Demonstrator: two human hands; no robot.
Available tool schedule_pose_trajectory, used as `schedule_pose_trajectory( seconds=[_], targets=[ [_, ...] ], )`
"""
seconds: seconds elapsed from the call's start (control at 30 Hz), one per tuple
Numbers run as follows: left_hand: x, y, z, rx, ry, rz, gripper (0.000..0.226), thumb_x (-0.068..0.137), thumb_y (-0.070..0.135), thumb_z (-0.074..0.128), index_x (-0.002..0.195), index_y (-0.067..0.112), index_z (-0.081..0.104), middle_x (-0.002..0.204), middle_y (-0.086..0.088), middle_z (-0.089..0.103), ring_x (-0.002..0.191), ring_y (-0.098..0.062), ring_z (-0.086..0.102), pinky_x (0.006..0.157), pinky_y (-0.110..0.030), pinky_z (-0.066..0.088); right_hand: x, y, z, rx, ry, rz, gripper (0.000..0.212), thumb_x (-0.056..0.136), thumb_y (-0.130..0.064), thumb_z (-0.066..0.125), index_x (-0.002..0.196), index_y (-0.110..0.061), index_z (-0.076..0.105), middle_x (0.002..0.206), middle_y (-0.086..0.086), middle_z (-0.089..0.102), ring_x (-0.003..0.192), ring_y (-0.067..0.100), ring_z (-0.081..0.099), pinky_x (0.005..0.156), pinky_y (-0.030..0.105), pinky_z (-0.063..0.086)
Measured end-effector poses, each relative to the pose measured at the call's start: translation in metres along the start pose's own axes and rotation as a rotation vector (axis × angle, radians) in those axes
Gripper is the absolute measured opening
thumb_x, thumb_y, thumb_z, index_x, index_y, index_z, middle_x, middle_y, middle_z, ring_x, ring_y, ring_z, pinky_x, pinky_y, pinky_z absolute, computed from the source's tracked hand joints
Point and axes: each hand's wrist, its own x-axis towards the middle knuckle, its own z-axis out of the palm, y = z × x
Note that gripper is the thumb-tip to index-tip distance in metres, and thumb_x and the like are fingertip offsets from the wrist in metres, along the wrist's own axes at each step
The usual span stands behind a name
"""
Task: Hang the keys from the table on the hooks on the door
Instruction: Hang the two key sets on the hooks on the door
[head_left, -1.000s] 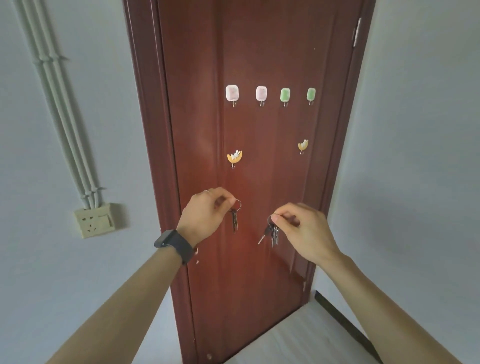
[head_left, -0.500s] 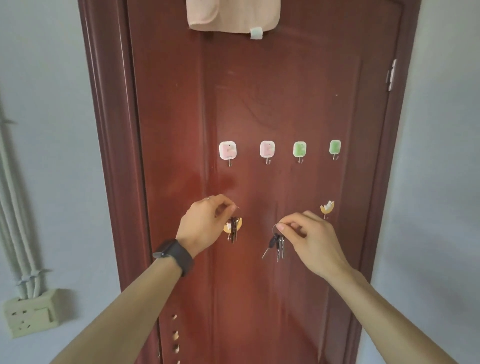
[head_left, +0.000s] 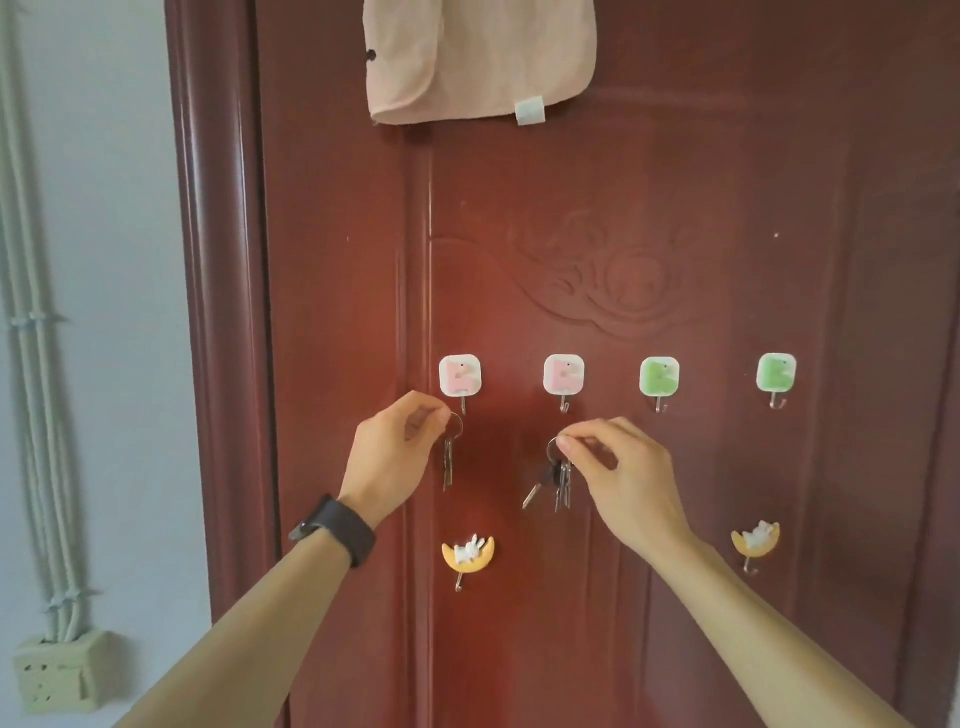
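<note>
My left hand (head_left: 397, 449) pinches a small key ring (head_left: 451, 452) just under the leftmost pink hook (head_left: 460, 382); my right hand (head_left: 618, 467) pinches a fuller bunch (head_left: 556, 478) mid-frame beneath the second pink hook (head_left: 564, 382), its ring partly hidden by my fingertips.

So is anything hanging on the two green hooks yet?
No, both green hooks are bare; the two key bunches are held in the person's fingers.
</note>
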Motion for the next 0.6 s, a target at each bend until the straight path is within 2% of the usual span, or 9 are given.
schedule_pose_trajectory(
  seconds=[0.1,0.2,0.3,0.43,0.6],
  targets=[
    [0.016,0.003,0.004,-0.01,0.031,-0.026,0.011,0.096,0.034,0.06,0.09,0.035,0.069,0.084,0.015,0.072,0.079,-0.002,0.067,0.068,-0.016,0.047,0.019,0.006,0.005,0.092,0.019,0.016,0.01,0.09,-0.027,0.071,0.088,-0.036,0.073,0.092,-0.02,0.065,0.08,0.005,0.069,0.074,0.014,0.048],
    [0.025,0.004,0.011,-0.002,0.027,-0.025,0.012,0.096,0.039,0.06,0.092,0.036,0.071,0.081,0.016,0.073,0.075,0.0,0.067,0.067,-0.017,0.048,0.033,0.011,0.007,0.164,0.037,0.067,0.012,0.09,-0.027,0.07,0.087,-0.038,0.074,0.084,-0.011,0.067,0.07,0.011,0.071,0.071,0.028,0.056],
    [0.027,0.002,0.018,0.055,0.026,-0.002,0.013,0.095,0.043,0.059,0.094,0.038,0.071,0.08,0.017,0.073,0.078,-0.002,0.067,0.068,-0.021,0.05,0.041,0.016,0.009,0.187,0.04,0.1,0.009,0.089,-0.028,0.07,0.088,-0.036,0.074,0.087,-0.007,0.07,0.074,0.015,0.071,0.078,0.043,0.058],
    [0.024,0.002,0.025,0.095,0.079,0.039,0.013,0.097,0.041,0.056,0.098,0.038,0.069,0.078,0.02,0.071,0.076,-0.001,0.066,0.066,-0.027,0.054,0.045,0.021,0.008,0.207,0.05,0.132,0.009,0.09,-0.03,0.069,0.088,-0.036,0.074,0.089,-0.006,0.072,0.076,0.015,0.072,0.081,0.046,0.058],
    [0.018,-0.006,0.033,0.173,0.116,0.109,0.008,0.099,0.033,0.052,0.102,0.039,0.057,0.079,0.015,0.067,0.079,-0.014,0.063,0.066,-0.036,0.054,0.048,0.026,0.004,0.228,0.058,0.158,0.009,0.091,-0.029,0.069,0.089,-0.036,0.075,0.092,-0.001,0.074,0.073,0.016,0.072,0.081,0.046,0.059]
  ],
)
